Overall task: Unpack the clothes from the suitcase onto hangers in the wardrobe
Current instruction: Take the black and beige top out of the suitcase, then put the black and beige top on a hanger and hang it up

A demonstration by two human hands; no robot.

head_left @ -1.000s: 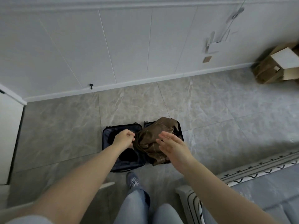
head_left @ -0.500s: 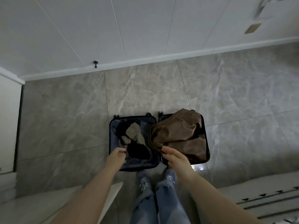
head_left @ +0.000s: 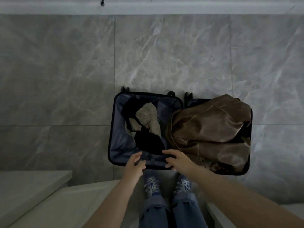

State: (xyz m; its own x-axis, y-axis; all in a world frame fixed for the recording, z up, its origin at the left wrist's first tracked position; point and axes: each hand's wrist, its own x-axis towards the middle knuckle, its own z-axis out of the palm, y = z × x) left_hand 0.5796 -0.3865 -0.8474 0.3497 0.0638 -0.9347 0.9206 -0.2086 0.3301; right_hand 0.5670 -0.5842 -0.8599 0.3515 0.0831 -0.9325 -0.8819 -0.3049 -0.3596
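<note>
A small dark suitcase (head_left: 118, 145) lies open flat on the grey tiled floor, right in front of my feet. Its left half has a blue lining and holds a beige garment (head_left: 148, 119) tangled with a black garment (head_left: 148, 142). A brown jacket (head_left: 209, 132) fills and overhangs the right half. My left hand (head_left: 135, 165) hovers at the near rim of the left half, fingers curled and apart. My right hand (head_left: 178, 159) rests at the same rim near the hinge, fingers spread, just below the black garment. Neither hand holds clothing.
A white skirting board (head_left: 181, 9) and wall run along the far side. A pale low surface (head_left: 32, 191) sits at the lower left, beside my left arm. My legs in jeans and blue sneakers (head_left: 153, 185) stand below the suitcase.
The view has tilted down and closer to the suitcase. My left hand let go of the brown jacket, which now lies on the right half. Both hands have come to the near rim.
</note>
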